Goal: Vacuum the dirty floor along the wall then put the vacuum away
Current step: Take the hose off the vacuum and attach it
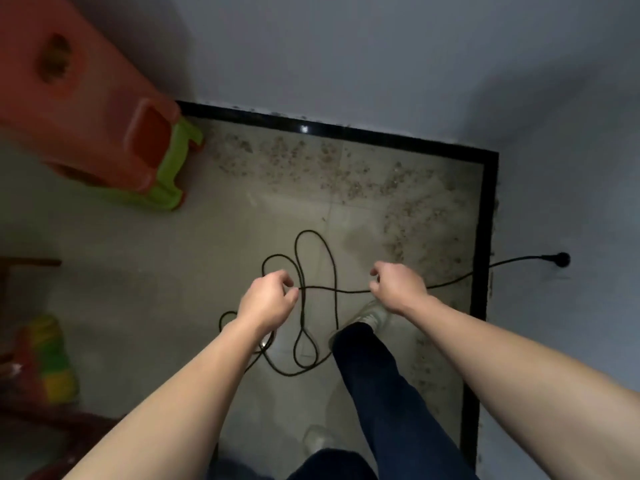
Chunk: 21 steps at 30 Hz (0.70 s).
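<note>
Hanging taut above the floor, the black cord is pinched by the curled left grip and right grip.

Your left hand and right hand were side by side above the floor, with a stretch of cord held between them. Its loops lay on the floor under and ahead of your hands. Rightward it ran to a plug in the right wall. Dirt lay along both walls. A stool stood far left.
</note>
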Available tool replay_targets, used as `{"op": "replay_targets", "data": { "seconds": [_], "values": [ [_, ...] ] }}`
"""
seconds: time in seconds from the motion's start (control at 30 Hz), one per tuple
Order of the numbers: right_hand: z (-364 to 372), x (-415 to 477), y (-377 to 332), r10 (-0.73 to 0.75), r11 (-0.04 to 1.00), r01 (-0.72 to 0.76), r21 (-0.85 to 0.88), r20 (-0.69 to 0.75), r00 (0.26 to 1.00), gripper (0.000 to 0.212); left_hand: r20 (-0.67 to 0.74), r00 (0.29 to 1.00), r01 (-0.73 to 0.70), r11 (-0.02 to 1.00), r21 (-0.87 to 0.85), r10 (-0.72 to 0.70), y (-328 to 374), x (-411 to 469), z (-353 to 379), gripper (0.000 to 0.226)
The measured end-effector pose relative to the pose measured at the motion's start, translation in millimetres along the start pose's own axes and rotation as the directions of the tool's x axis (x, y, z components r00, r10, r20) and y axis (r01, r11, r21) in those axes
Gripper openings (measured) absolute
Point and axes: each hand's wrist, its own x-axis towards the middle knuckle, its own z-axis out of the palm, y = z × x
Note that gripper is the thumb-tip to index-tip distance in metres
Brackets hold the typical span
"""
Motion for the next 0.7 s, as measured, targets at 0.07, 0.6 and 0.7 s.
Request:
{"op": "replay_targets", "data": {
  "seconds": [0.07,0.6,0.7],
  "values": [
    [7,-39,-33,-0.077,0.995,0.077,-0.058,-0.009,0.997,0.034,-0.047,0.999,0.025,0.999,-0.028,-0.027,-29,-52,-16,0.021],
    [140,-294,-256,-0.531,0.690,0.651,-0.317,0.389,0.753,0.031,-0.218,0.762,0.471,0.753,-0.460,-0.609,-275,-406,-33,0.015],
    [184,-311,-274,-0.535,0.633,0.708,-0.313,0.484,0.692,0.030,-0.197,0.672,0.525,0.647,-0.552,-0.714,-307,-443,-2,0.012]
  ]
}}
